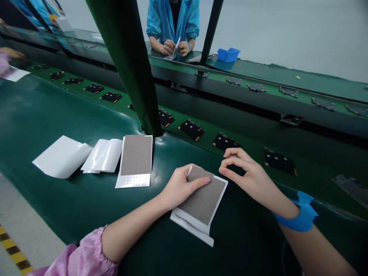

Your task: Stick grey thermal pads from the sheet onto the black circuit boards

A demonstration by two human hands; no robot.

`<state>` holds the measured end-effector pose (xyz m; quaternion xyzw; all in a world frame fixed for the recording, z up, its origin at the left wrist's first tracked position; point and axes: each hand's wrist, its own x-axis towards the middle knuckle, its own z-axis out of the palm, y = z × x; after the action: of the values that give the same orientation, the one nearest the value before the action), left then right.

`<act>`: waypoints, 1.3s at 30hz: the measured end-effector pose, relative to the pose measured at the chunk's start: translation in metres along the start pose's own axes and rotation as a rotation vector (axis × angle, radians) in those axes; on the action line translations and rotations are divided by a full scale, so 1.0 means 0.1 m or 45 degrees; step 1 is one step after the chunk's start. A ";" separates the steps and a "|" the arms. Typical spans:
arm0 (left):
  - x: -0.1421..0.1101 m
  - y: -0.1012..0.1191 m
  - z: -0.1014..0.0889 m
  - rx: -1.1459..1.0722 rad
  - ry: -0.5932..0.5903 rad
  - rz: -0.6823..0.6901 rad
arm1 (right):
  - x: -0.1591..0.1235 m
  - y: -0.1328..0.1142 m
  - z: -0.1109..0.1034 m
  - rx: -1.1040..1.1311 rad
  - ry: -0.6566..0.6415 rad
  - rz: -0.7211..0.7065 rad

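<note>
My left hand (184, 184) grips a sheet of grey adhesive pads (198, 199) with white backing paper, its thumb pressed on the top face. The lower edge of the backing is curled. To the right, my right hand (244, 168) is held just above the table in a pinch, thumb and index finger together. Anything between those fingertips is too small or hidden to make out. Left of my left hand lies another grey sheet on white backing (136, 157), with a strip of its backing bare at the bottom.
White curled liner papers (61, 157) lie at left on the green table (94, 214). Beyond runs a conveyor belt with several black circuit boards (191, 129). A green post (129, 65) rises midway. Opposite, a person in blue (172, 23) handles a white sheet near a blue bin (228, 55).
</note>
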<state>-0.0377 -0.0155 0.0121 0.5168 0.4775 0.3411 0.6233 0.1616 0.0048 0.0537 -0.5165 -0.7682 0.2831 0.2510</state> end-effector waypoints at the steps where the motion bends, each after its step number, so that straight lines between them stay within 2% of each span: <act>1: 0.00 0.00 0.00 0.004 0.001 0.000 | 0.00 0.01 0.01 0.003 -0.013 -0.004; 5: 0.00 -0.02 0.00 0.022 0.000 0.002 | -0.01 -0.03 0.05 0.000 -0.078 -0.010; 20: 0.00 0.00 0.01 0.022 0.004 0.018 | -0.04 -0.03 0.11 -0.026 -0.076 0.001; 23: 0.00 0.00 0.01 0.016 0.008 0.008 | -0.04 -0.05 0.08 0.012 -0.105 0.004; 25: 0.00 -0.01 0.01 0.005 0.003 -0.007 | -0.02 -0.01 0.01 0.036 -0.051 0.031; 28: 0.00 -0.03 0.00 -0.016 -0.020 -0.023 | 0.03 0.20 -0.22 -0.013 0.086 0.133; 32: 0.00 -0.02 -0.01 -0.023 -0.040 -0.040 | 0.15 0.69 -0.62 -0.218 0.189 0.507; 35: -0.01 -0.01 -0.01 -0.021 -0.058 -0.054 | 0.21 1.04 -0.81 -0.324 0.127 0.696; 39: -0.01 -0.01 -0.01 -0.016 -0.047 -0.057 | 0.19 1.28 -0.89 -0.299 0.010 0.715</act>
<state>-0.0388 -0.0161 0.0112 0.5083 0.4753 0.3204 0.6427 0.2989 0.0778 0.0305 -0.7353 -0.6219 0.2484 0.1045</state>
